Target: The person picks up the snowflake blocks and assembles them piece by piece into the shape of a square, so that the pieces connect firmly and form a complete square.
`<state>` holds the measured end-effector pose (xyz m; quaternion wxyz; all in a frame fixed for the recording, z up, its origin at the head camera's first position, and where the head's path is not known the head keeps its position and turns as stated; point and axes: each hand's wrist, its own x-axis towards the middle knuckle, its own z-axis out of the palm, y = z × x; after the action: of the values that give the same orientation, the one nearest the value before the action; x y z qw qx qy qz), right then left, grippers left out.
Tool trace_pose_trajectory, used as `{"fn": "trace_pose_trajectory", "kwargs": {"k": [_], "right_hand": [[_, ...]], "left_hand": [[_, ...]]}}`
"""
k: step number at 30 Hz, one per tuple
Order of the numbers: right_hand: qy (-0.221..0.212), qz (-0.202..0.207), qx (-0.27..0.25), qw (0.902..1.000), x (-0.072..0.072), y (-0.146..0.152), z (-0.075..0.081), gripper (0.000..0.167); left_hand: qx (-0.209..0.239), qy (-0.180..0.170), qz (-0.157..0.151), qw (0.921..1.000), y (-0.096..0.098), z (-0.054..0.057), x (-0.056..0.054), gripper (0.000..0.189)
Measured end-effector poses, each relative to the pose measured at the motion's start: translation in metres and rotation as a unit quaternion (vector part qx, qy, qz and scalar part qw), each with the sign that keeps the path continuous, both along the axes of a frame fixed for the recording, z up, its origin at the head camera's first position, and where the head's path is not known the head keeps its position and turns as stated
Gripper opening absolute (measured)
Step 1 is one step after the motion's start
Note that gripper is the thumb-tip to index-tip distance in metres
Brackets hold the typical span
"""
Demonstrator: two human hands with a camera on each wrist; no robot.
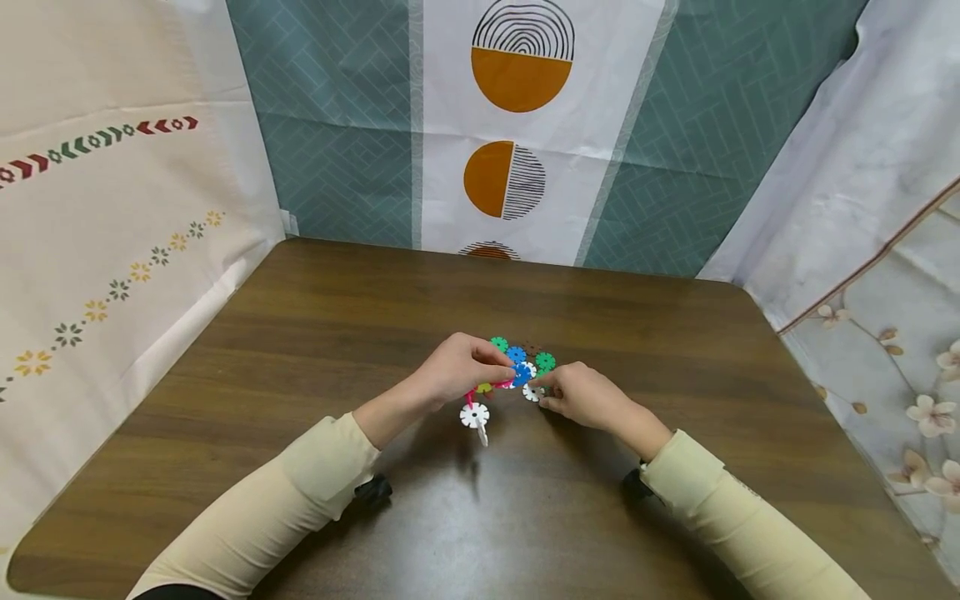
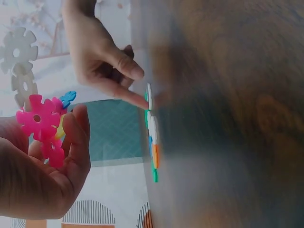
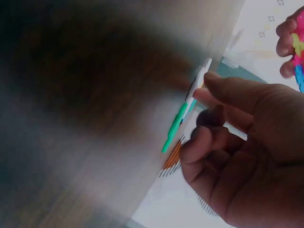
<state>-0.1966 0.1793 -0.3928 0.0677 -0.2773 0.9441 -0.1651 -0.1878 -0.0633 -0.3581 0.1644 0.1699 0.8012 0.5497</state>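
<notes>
My left hand pinches a joined chain of notched plastic flower discs, held above the table. The chain includes a pink disc, a yellow one, a blue disc at one end and white discs hanging at the other. Over the table, my right hand reaches to a loose white disc, its index fingertip touching it. In the left wrist view the thumb stands apart from that index finger, and the other fingers curl inward. The white disc lies flat among other loose discs.
Loose discs lie close together beyond the hands, including a green disc, a blue disc and a brown disc. They rest on a brown wooden table. Patterned cloths hang along its back and sides.
</notes>
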Motion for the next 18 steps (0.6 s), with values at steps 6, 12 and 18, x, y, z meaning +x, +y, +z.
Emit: {"fn": "trace_pose_trajectory", "kwargs": {"k": [6, 12, 18], "right_hand": [[0.026, 0.016, 0.006, 0.9995, 0.0026, -0.0022, 0.0030, 0.021], [-0.001, 0.007, 0.004, 1.0000, 0.0034, -0.0029, 0.0022, 0.023], [-0.002, 0.018, 0.004, 0.9998, 0.0049, 0.0000, -0.0009, 0.017]], "left_hand": [[0.005, -0.004, 0.007, 1.0000, -0.0012, 0.0028, 0.0013, 0.013], [0.011, -0.009, -0.004, 0.9999, -0.0011, 0.0022, 0.0024, 0.013], [0.015, -0.009, -0.007, 0.9998, -0.0012, 0.0002, 0.0037, 0.012]]}}
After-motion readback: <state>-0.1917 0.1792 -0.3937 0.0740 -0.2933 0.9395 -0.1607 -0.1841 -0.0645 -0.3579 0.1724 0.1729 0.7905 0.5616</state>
